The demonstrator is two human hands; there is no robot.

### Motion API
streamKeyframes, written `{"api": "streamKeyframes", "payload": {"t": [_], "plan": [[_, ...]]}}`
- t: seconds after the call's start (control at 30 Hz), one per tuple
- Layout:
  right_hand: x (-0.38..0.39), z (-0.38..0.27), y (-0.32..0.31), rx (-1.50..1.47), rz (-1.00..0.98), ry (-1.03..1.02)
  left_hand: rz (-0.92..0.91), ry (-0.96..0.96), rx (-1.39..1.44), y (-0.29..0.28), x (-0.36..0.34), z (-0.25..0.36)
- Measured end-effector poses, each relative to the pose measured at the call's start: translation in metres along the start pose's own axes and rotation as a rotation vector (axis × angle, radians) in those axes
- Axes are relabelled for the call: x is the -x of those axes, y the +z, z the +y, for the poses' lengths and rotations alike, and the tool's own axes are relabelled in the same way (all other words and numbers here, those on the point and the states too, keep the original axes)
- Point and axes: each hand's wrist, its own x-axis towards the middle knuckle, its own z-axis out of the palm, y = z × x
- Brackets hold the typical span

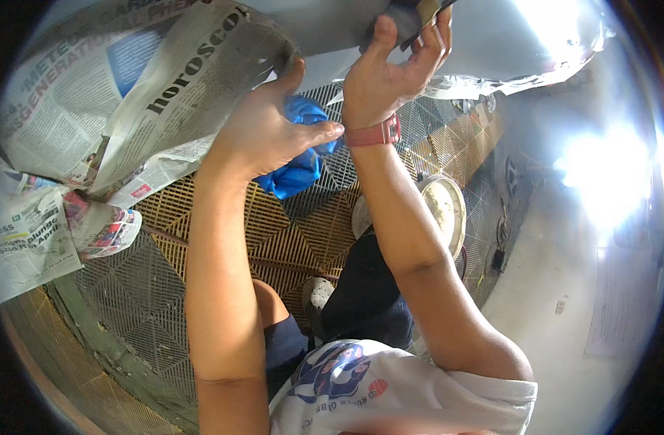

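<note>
Right hand: grip closed on a dark block, thumb left, fingers right.
Block place: top centre, by the grey panel.
Block axis: seems to slant up rightward; top edge crops it.
Left hand: grip wide, beside newspaper; contact with blue cloth unclear.

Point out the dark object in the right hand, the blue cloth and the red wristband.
Dark object (406, 20), head view: its black part.
Blue cloth (294, 177), head view: lower folds.
Red wristband (371, 135), head view: band's middle.
</note>
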Motion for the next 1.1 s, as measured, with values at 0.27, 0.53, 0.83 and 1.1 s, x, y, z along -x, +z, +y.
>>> {"api": "streamKeyframes", "payload": {"t": [0.27,0.53,0.83,1.1], "plan": [[0.043,0.017,-0.017,0.16,-0.162,-0.078,-0.051,-0.114,-0.086,-0.008,0.003,0.002],[0.104,0.047,-0.048,0.16,-0.365,-0.038,0.034,0.057,-0.013,0.005,-0.005,0.0],[0.102,0.064,-0.056,0.218,-0.365,-0.087,-0.03,0.04,0.003,0.007,-0.008,0.005],[0.095,0.052,-0.044,0.24,-0.314,-0.081,0.079,0.064,-0.064,0.006,-0.005,-0.002]]}}
